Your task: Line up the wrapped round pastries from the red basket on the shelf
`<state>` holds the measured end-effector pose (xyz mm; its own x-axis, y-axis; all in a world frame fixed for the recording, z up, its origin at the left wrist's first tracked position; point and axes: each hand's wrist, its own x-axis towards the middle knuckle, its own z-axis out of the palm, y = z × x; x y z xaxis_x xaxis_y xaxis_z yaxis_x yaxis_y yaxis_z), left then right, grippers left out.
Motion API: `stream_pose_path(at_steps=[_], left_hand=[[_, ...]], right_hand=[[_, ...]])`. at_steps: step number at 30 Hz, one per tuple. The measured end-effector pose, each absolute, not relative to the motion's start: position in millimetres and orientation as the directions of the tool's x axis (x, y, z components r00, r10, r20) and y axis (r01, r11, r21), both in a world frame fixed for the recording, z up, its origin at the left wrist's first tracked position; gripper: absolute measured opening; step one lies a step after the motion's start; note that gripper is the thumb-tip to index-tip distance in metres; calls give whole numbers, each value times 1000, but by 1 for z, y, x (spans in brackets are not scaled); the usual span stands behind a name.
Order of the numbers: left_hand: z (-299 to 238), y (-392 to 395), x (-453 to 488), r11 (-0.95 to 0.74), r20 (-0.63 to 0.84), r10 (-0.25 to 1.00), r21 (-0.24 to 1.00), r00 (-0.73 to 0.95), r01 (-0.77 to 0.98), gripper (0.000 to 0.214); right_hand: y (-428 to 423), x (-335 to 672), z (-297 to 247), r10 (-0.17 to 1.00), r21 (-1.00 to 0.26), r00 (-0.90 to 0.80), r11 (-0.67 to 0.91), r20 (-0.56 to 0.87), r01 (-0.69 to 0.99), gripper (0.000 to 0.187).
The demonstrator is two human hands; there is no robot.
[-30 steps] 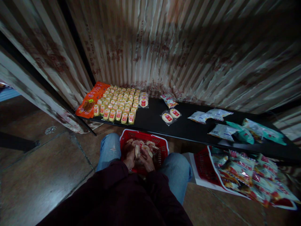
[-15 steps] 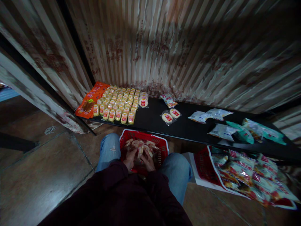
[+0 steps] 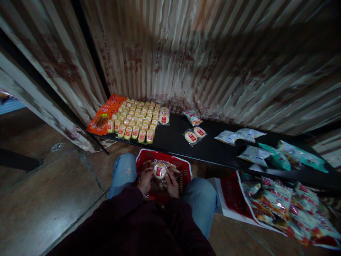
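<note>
Between my knees stands a red basket (image 3: 185,176) with a white rim. Above its contents, a round pale packaged cake (image 3: 160,170) with a red label faces up, held at both sides. My left hand (image 3: 145,180) grips its left edge and my right hand (image 3: 172,182) its right edge. More clear-wrapped packs (image 3: 174,170) lie in the basket, partly hidden by my hands. On the black shelf (image 3: 170,138) in front, similar round cakes (image 3: 164,116) lie at the right end of rows of small yellow packaged cakes (image 3: 133,121).
An orange packet (image 3: 106,112) lies at the shelf's left end. Two round cakes (image 3: 195,135) and a snack bag (image 3: 193,117) sit mid-shelf. Silver bags (image 3: 254,155) and green bags (image 3: 277,156) lie to the right. A second basket (image 3: 231,192) below holds snack bags (image 3: 277,199). A striped curtain (image 3: 186,53) hangs behind.
My hands have lifted slightly from among the packs, and the round cake between them has turned so its red label faces up. The view has shifted a little.
</note>
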<state>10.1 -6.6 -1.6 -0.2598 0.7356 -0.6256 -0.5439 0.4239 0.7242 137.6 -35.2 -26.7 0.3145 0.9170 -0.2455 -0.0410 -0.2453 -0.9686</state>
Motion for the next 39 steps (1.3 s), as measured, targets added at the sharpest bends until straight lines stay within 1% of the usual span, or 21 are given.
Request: stream_pose_path(at_steps=[3,6,10,14,19,22,26,29,32,36,39], left_hand=[[2,-4,11,412,-606,756,736,-249,-537,25],[6,-1,11,400,-572,781,766,-251,-503,25],[14,4,11,393,-540,799,803,-266,-449,23],[28,10,11,398,-510,815,837,-274,-375,21],[47,16,11,343,-424,853,895,-304,-286,13],[54,22,12,311,-375,871,921,-318,-233,10],[61,32,14,283,-324,887,944,-329,-169,10],[66,39,16,262,-302,900,951,-314,-166,10],[70,45,17,261,-294,907,954,-302,-146,12],[77,54,19,270,-292,897,956,-333,-110,16],[81,60,21,273,-295,890,955,-346,-113,18]], right_hand=[[-33,138,-16,897,-955,331,-287,-294,-69,64],[-30,138,-2,895,-956,340,-288,-289,-55,62],[-24,137,12,888,-951,346,-307,-302,-42,65],[-19,136,17,891,-960,364,-277,-272,-40,66],[-12,137,19,912,-972,338,-233,-233,-41,58],[-6,138,23,919,-978,336,-204,-204,-35,57],[6,138,35,921,-979,330,-184,-205,-92,60],[16,139,42,937,-980,297,-154,-184,-123,66],[26,142,42,945,-987,288,-132,-153,-92,66],[38,148,40,943,-991,303,-134,-134,-22,65],[46,150,40,940,-991,317,-132,-128,-6,64]])
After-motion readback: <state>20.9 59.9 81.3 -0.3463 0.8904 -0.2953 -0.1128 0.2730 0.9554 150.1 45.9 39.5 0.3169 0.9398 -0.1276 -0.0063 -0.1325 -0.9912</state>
